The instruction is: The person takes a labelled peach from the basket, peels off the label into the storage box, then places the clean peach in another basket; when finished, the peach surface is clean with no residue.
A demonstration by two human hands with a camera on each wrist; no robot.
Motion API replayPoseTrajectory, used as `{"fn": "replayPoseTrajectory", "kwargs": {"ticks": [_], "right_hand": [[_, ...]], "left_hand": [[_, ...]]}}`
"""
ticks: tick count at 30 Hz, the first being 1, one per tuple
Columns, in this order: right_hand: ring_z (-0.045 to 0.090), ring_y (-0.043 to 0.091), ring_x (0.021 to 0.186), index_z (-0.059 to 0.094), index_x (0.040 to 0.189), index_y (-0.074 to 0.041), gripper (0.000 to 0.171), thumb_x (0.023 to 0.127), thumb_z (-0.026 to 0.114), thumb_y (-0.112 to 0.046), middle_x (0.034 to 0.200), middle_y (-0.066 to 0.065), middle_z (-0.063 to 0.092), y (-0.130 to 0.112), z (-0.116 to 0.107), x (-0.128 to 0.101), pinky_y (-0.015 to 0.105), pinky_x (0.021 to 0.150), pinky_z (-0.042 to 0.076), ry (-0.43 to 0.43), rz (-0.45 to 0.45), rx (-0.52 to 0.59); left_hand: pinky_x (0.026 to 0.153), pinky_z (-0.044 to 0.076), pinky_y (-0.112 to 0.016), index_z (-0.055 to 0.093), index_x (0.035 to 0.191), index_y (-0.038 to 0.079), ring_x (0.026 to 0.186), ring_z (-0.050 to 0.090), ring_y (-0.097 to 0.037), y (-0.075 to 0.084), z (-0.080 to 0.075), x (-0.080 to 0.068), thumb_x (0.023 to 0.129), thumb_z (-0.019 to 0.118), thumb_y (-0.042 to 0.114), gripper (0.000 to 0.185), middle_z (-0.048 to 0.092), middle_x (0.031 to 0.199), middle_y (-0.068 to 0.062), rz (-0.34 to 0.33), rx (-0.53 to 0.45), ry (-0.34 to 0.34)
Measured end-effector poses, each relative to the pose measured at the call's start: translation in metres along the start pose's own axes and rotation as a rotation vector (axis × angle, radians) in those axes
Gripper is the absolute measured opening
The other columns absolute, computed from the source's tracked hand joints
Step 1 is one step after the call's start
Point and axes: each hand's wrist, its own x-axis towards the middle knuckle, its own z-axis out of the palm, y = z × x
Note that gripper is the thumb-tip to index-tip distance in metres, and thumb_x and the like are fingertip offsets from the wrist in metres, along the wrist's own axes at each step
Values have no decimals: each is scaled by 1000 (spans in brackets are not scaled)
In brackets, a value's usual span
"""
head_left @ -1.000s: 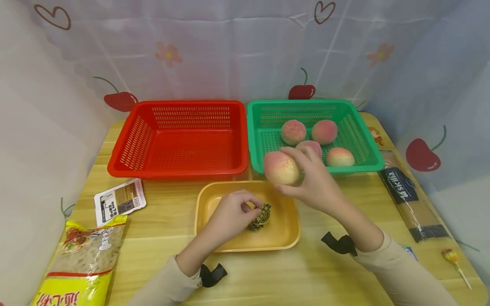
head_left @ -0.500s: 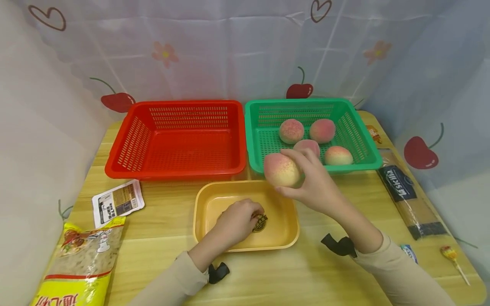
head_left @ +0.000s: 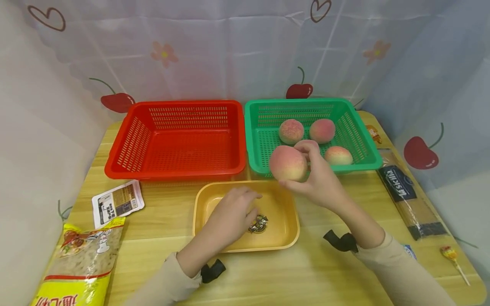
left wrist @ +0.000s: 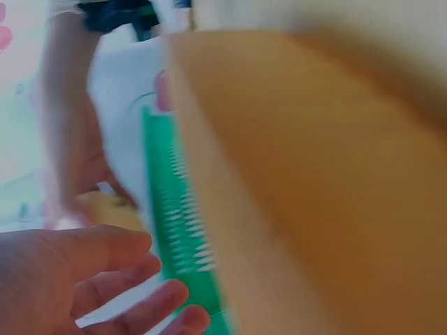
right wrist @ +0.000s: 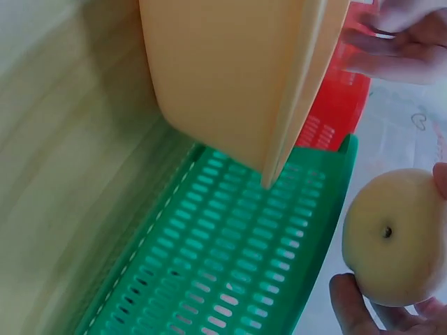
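Observation:
My right hand (head_left: 323, 185) grips a pink-and-yellow peach (head_left: 288, 165) above the front edge of the green basket (head_left: 363, 140). In the right wrist view the pale underside of that peach (right wrist: 401, 244) shows a small dark pit, with fingertips around it. Over the yellow tray (head_left: 292, 236) hovers my left hand (head_left: 233, 212). Its fingers look loosely bent and apart in the left wrist view, with nothing seen between them. Just beside those fingertips, a small black-and-gold wrapped item (head_left: 259, 224) lies on the tray floor. Part of the tray is hidden under the left hand.
Several peaches (head_left: 322, 131) sit in the green basket. A red basket (head_left: 176, 170) adjoins it on the left. Flat packets (head_left: 118, 202) and a yellow food bag (head_left: 80, 263) lie at left. A long pasta bag (head_left: 411, 202) and a lollipop (head_left: 453, 259) lie at right.
My left hand reached down over the wrapped item, then rose off it, uncovering more of it. The peach in my right hand has shifted slightly up and right and turned.

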Motion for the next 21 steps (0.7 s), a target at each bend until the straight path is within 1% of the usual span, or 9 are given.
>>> {"fn": "replayPoseTrajectory", "kwargs": {"ticks": [2,5,8,10,13,17,19,21], "right_hand": [[57,24,113,34,140,-7,85,75,87,-25,129,8,53,2,-2,4,46,91,50,8,17,19],[55,26,116,37,146,-10,87,76,86,-25,133,11,51,4,-5,14,51,92,51,30,23,-7],[51,25,118,44,146,-15,84,74,87,-26,136,10,48,6,-5,29,52,95,51,51,9,-51],[52,24,117,46,142,-16,81,73,87,-26,135,8,49,7,-3,40,51,95,51,44,8,-55],[53,23,117,49,137,-15,76,72,87,-27,133,6,52,11,2,57,48,97,50,22,7,-79],[52,25,121,51,134,-13,76,71,88,-34,134,6,55,20,11,78,52,98,48,-22,29,-216],[48,28,124,52,135,-10,76,71,88,-34,135,9,55,25,16,88,54,101,45,-60,26,-277],[47,29,124,52,133,-6,75,72,87,-33,133,12,55,29,20,96,54,102,44,-102,25,-317]], "left_hand": [[102,51,-42,67,124,8,120,59,-28,4,-14,2,93,67,16,33,65,127,-7,-15,4,27],[108,47,-44,59,135,7,127,54,-30,4,-31,10,93,69,21,45,59,136,-10,-41,34,66],[113,42,-46,51,143,6,135,48,-32,-4,-39,25,92,70,28,59,51,146,-13,-64,80,95],[117,38,-47,45,147,5,141,42,-33,-11,-39,36,92,70,33,67,44,153,-14,-82,107,92],[120,31,-49,37,152,6,149,31,-33,-21,-34,52,92,69,40,77,32,161,-14,-99,118,53],[123,25,-49,30,156,7,154,18,-32,-30,-26,65,94,66,44,81,20,166,-13,-102,97,-10],[123,23,-49,28,156,6,155,15,-32,-32,-23,69,95,64,44,81,18,166,-12,-99,95,-35],[123,24,-48,26,157,5,155,14,-31,-35,-21,71,96,63,44,81,17,166,-12,-94,102,-56]]}}
